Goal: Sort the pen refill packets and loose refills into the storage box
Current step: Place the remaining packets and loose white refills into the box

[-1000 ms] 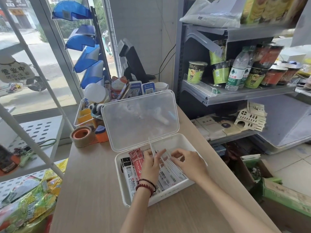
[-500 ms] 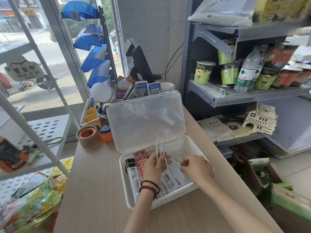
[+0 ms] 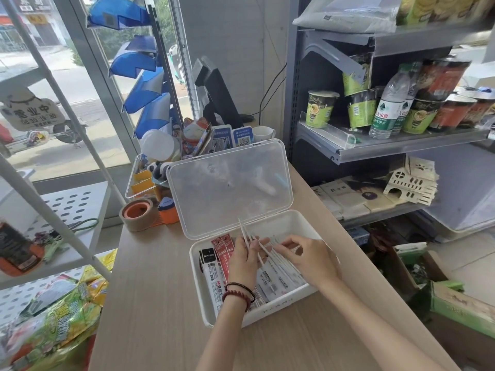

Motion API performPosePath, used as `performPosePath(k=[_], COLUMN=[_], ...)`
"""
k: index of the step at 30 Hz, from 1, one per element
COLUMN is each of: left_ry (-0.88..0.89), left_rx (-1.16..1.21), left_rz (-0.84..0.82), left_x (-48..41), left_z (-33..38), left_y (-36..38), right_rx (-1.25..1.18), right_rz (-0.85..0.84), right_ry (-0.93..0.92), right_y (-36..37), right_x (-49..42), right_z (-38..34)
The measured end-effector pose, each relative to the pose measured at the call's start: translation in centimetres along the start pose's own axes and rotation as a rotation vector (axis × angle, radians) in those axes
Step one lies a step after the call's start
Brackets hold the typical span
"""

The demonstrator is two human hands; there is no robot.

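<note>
A white storage box (image 3: pixel 197 287) stands open on the wooden counter, its clear lid (image 3: pixel 227 186) tilted up behind it. Inside lie black-and-white and red refill packets (image 3: pixel 215 261) at the left and paler packets (image 3: pixel 278 277) at the right. My left hand (image 3: pixel 245 259) is over the box and grips a small bundle of thin white loose refills (image 3: pixel 245 232) that stick up past its fingers. My right hand (image 3: pixel 308 257) hovers over the right half of the box and pinches the lower ends of thin refills between thumb and fingers.
A roll of brown tape (image 3: pixel 138 214) and an orange dispenser (image 3: pixel 168 212) sit on the counter left of the lid. A clear organiser (image 3: pixel 142 180) with small items stands behind them. Grey shelves (image 3: pixel 375 148) with cups and bottles rise at the right; snack bags (image 3: pixel 51 328) lie at the lower left.
My left hand has gathered more loose refills and tipped them leftward. My right hand has shifted slightly toward the left hand. The box has not moved.
</note>
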State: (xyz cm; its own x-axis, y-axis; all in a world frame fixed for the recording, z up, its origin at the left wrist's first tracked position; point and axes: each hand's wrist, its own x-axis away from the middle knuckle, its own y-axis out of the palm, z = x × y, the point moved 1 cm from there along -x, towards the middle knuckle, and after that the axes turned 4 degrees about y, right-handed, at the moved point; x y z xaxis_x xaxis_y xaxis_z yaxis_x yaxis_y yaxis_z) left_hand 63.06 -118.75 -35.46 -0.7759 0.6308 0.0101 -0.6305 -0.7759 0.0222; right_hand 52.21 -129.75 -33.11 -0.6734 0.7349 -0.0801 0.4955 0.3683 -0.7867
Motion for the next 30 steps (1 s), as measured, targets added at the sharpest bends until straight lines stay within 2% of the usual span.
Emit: performPosePath(k=[3, 8, 13, 19, 30], left_ry=[0.018, 0.035, 0.029, 0.067, 0.092], left_rx=[-0.019, -0.027, -0.001, -0.02, -0.128], left_rz=[-0.046, -0.061, -0.079, 0.11, 0.04], left_x=[0.3, 0.5, 0.7, 0.3, 0.5], left_z=[0.4, 0.5, 0.5, 0.9, 0.7], left_y=[0.2, 0.2, 0.4, -0.1, 0.1], right_rx=[0.012, 0.041, 0.04, 0.087, 0.166], right_rz=[-0.088, -0.177, -0.172, -0.097, -0.09], right_ry=[-0.052, -0.04, -0.022, 0.099, 0.241], right_y=[-0.2, -0.2, -0.3, 0.3, 1.0], right_x=[0.2, 0.2, 0.2, -0.3, -0.7], right_z=[-0.2, -0.1, 0.0, 0.7, 1.0])
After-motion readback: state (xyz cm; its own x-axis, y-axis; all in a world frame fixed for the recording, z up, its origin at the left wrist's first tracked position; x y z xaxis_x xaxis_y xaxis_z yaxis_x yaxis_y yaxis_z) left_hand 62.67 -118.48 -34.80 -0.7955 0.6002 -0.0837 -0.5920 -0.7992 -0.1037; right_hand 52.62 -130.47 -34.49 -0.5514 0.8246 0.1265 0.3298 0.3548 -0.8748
